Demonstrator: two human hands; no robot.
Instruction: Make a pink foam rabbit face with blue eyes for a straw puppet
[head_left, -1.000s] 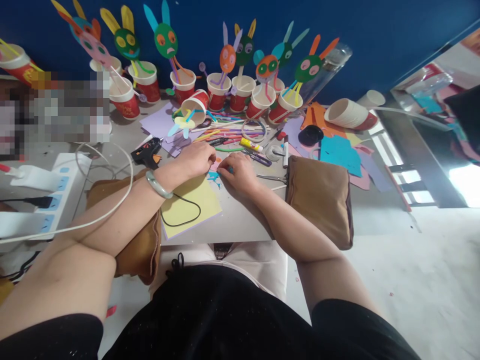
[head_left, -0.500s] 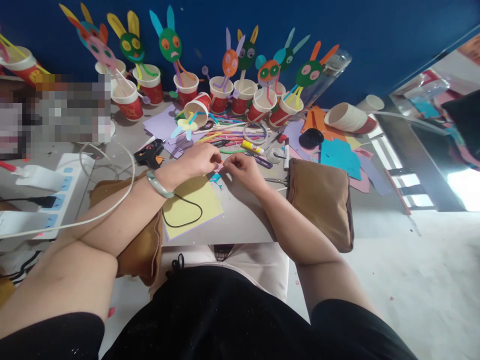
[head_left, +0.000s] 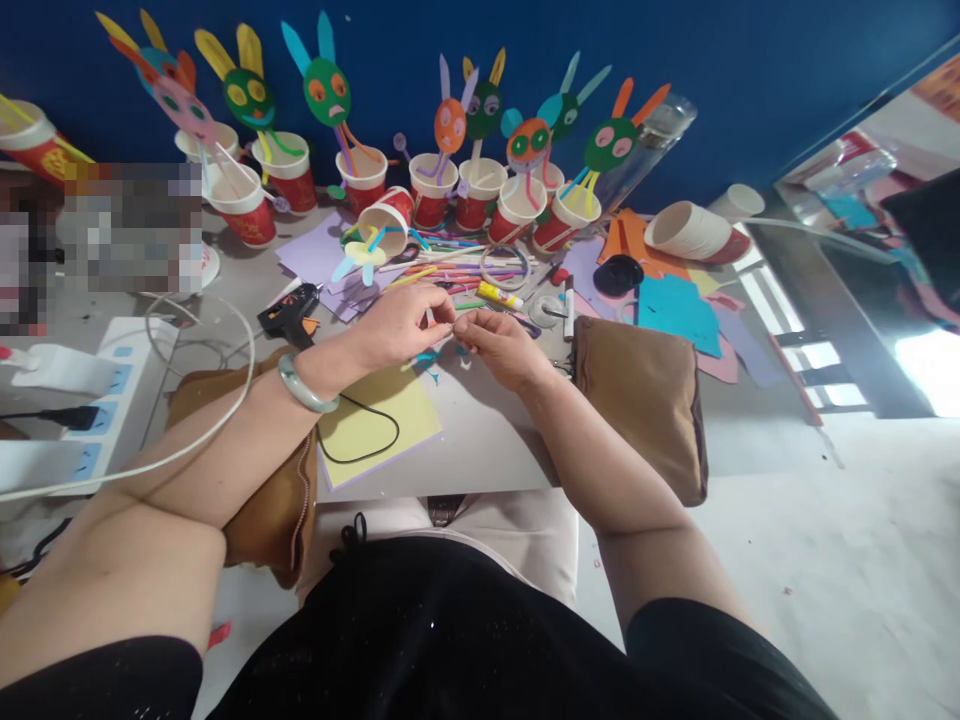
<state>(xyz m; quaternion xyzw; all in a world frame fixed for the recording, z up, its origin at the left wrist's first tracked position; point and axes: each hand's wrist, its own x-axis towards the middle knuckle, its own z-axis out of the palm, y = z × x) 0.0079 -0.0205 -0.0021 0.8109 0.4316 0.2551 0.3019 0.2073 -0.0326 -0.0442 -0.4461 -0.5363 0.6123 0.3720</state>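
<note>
My left hand (head_left: 409, 322) and my right hand (head_left: 496, 345) meet fingertip to fingertip above the table. Both are closed in a pinch, and whatever lies between the fingertips is too small to make out. Just below them are small blue paper scraps (head_left: 427, 362). A yellow paper sheet (head_left: 382, 415) with a black cord (head_left: 360, 458) across it lies under my left forearm. Behind my hands are a yellow glue stick (head_left: 500, 294), a roll of clear tape (head_left: 550, 310) and a pile of coloured pipe cleaners (head_left: 450, 268). A black glue gun (head_left: 289, 315) rests left of my left hand.
Paper cups (head_left: 517, 210) with paper rabbit heads (head_left: 326, 90) line the blue wall; one cup (head_left: 385, 220) lies tipped over. Brown cushions (head_left: 641, 410) flank the table front. A power strip (head_left: 120, 385) and white cable (head_left: 244, 385) are at left, coloured paper (head_left: 679, 312) at right.
My hands have drawn slightly closer, fingertips now touching or nearly so. A bit of pink seen between them before no longer shows. The whole view has shifted a little.
</note>
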